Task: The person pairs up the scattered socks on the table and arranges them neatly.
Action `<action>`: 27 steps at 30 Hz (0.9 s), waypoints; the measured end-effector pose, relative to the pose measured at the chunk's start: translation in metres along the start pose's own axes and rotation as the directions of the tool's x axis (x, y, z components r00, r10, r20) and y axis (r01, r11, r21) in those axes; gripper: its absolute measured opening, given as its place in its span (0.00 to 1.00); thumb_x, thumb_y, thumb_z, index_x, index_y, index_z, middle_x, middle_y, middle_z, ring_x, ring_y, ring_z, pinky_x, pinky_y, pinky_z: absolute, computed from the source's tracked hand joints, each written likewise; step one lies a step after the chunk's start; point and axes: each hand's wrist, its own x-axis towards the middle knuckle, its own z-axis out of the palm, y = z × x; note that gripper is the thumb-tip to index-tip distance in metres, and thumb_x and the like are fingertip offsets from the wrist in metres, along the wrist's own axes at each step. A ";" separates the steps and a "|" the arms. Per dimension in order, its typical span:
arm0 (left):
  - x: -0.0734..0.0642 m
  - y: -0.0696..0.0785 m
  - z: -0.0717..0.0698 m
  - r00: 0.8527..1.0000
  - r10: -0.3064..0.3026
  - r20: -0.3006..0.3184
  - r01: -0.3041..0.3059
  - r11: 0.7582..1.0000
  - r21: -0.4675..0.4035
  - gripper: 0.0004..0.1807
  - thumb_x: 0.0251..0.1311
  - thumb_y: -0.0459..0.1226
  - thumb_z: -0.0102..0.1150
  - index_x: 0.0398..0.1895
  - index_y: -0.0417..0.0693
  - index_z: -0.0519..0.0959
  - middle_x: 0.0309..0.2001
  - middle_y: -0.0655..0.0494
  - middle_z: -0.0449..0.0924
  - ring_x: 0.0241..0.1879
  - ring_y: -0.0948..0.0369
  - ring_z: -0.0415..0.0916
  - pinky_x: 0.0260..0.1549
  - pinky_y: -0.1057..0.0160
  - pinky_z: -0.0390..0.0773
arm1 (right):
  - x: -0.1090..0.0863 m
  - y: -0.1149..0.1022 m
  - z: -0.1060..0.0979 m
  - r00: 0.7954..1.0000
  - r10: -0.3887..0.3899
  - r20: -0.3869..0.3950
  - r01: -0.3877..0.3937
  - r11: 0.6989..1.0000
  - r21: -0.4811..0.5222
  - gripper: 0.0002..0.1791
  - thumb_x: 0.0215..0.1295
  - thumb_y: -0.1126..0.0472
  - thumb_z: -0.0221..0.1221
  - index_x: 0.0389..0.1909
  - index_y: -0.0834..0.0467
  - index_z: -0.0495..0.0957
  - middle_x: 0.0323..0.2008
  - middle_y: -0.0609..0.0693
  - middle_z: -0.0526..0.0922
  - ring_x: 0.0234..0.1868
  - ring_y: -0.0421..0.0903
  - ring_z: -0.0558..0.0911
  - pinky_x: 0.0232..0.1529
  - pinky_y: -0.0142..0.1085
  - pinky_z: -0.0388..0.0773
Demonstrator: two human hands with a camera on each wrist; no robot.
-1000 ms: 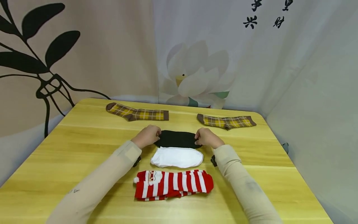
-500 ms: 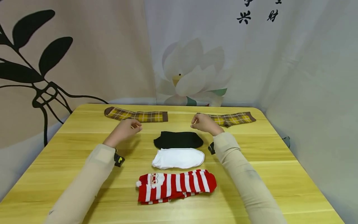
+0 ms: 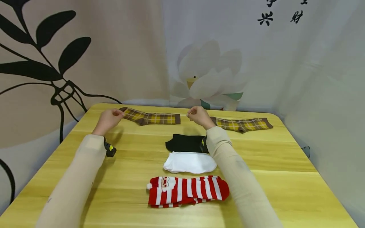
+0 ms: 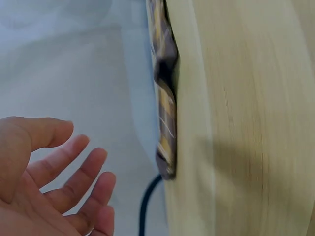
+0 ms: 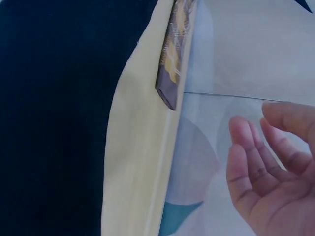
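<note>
My left hand (image 3: 108,121) hovers beside the toe of the left yellow-and-brown plaid sock (image 3: 155,118); the left wrist view shows its fingers (image 4: 88,172) loosely bent, holding nothing. Between the two plaid socks is my right hand (image 3: 199,116), raised above the table, its fingers (image 5: 256,172) relaxed and bare of anything in the right wrist view. The right plaid sock (image 3: 242,124) lies just right of that hand. A black ankle sock (image 3: 183,143) lies below, partly covered by the right wrist. Under it come a white ankle sock (image 3: 189,162) and red-and-white striped Santa socks (image 3: 188,191).
All the socks lie on a yellow wooden table (image 3: 128,202). A curtain (image 3: 128,57) printed with a plant and a lotus hangs directly behind its far edge. Another light curtain (image 3: 328,95) stands along the right side.
Both hands have let go of the black sock, which stays flat. The left hand has moved left and away toward the plaid sock's toe; the right hand has lifted and moved toward the far edge.
</note>
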 end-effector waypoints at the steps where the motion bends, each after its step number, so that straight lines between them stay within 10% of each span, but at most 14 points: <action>1: 0.003 -0.002 -0.002 1.000 -0.008 -0.017 0.008 1.000 -0.007 0.26 0.73 0.49 0.41 0.58 0.36 0.73 0.58 0.32 0.71 0.56 0.38 0.69 0.53 0.40 0.70 | 0.003 -0.001 0.002 1.000 0.000 -0.009 0.000 1.000 0.009 0.11 0.70 0.58 0.55 0.47 0.60 0.76 0.45 0.60 0.82 0.44 0.57 0.82 0.50 0.47 0.76; 18: 0.033 -0.035 0.019 0.961 -0.226 -0.161 0.200 0.966 -0.162 0.21 0.70 0.40 0.46 0.56 0.32 0.74 0.55 0.34 0.74 0.52 0.41 0.72 0.52 0.45 0.72 | 0.033 -0.007 0.047 0.996 0.089 0.014 -0.088 0.994 -0.061 0.17 0.70 0.61 0.55 0.55 0.63 0.76 0.54 0.60 0.79 0.53 0.56 0.79 0.53 0.46 0.76; 27: 0.044 -0.039 0.018 0.956 -0.252 -0.152 0.248 0.968 -0.043 0.26 0.71 0.39 0.45 0.69 0.40 0.64 0.69 0.35 0.61 0.65 0.33 0.57 0.58 0.34 0.55 | 0.042 -0.002 0.055 0.996 0.026 0.089 -0.005 0.975 -0.224 0.22 0.73 0.64 0.49 0.66 0.62 0.68 0.65 0.59 0.71 0.64 0.55 0.72 0.59 0.44 0.72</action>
